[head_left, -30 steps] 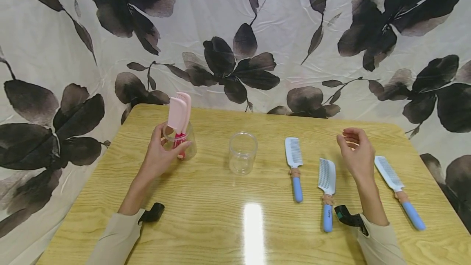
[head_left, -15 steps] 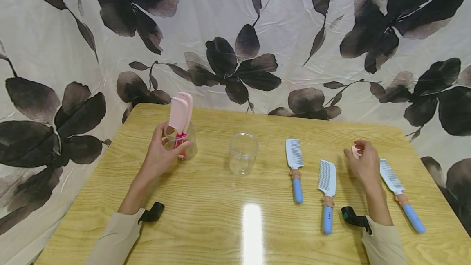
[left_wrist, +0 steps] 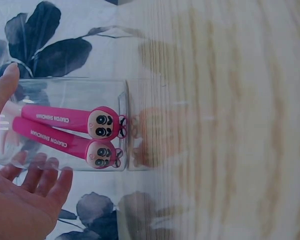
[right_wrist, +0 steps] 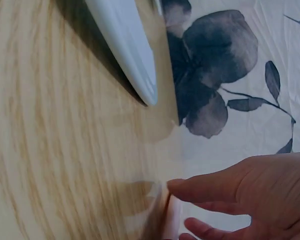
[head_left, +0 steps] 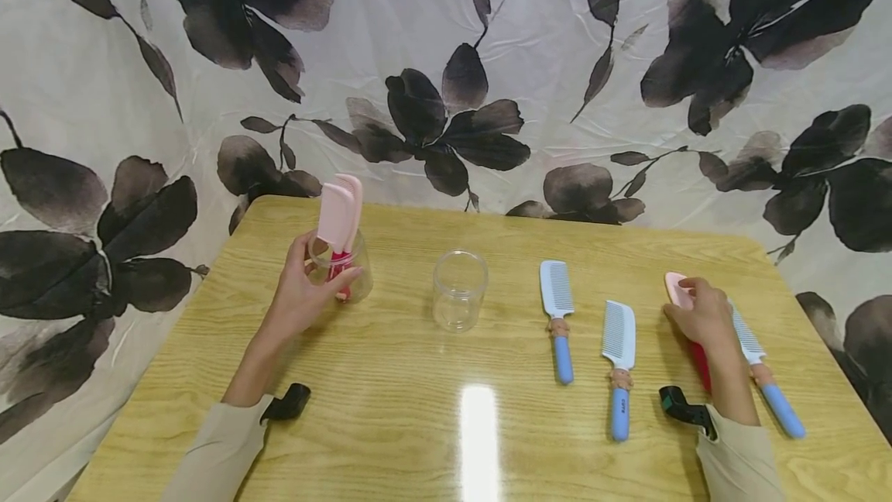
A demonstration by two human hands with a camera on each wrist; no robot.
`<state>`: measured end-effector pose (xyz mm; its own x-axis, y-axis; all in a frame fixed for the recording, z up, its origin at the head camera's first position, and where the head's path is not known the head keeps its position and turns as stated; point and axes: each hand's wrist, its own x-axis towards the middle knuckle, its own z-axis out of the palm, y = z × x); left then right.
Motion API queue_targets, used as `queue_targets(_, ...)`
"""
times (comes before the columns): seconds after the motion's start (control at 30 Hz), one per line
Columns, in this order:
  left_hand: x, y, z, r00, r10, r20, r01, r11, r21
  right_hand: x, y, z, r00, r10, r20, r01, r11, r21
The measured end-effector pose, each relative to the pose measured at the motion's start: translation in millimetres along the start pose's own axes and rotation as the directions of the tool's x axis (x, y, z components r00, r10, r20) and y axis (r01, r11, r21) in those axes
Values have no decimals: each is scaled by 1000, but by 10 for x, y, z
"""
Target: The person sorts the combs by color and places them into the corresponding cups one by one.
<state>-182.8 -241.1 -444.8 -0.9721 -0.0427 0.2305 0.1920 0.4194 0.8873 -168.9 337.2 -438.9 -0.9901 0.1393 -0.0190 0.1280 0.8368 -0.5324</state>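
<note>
At the table's left my left hand [head_left: 301, 299] grips a clear jar [head_left: 364, 273], thumb on the near side and fingers on the far side. Two pink combs [head_left: 337, 215] stand in that jar, heads up. Their dark pink handles [left_wrist: 57, 117] with cartoon-face ends show through the glass in the left wrist view. On the right, my right hand [head_left: 707, 314] pinches a pink comb [head_left: 674, 285] near its head; the hand and wrist cover much of it. The thumb meets the comb's edge in the right wrist view, beside a pale blue comb [right_wrist: 127, 47].
A second clear jar [head_left: 460, 297] stands mid-table with nothing in it. Two blue-handled combs [head_left: 563, 359] [head_left: 619, 409] lie right of it. Another blue-handled comb [head_left: 782, 409] lies just right of my right forearm. A flower-printed cloth [head_left: 446, 37] hangs behind the table [head_left: 390, 409].
My right hand has come down and slightly right onto the pink comb, its thumb and fingers closing on it. More of that comb shows now. My left hand and its jar stay put.
</note>
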Motion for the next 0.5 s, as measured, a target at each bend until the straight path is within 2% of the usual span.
queue_targets(0.23,-2,29,3,1000,-11,3,11,1000,-9,-23,64,-116,997,-4,81,9,998,-66)
queue_targets(0.33,6,30,2,1000,-8,1,8,1000,-9,-18,79,-147,996,-17,90,24,997,-71)
queue_targets(0.5,25,14,2,1000,-7,-1,7,1000,2,-17,88,-167,997,-53,63,56,997,-59)
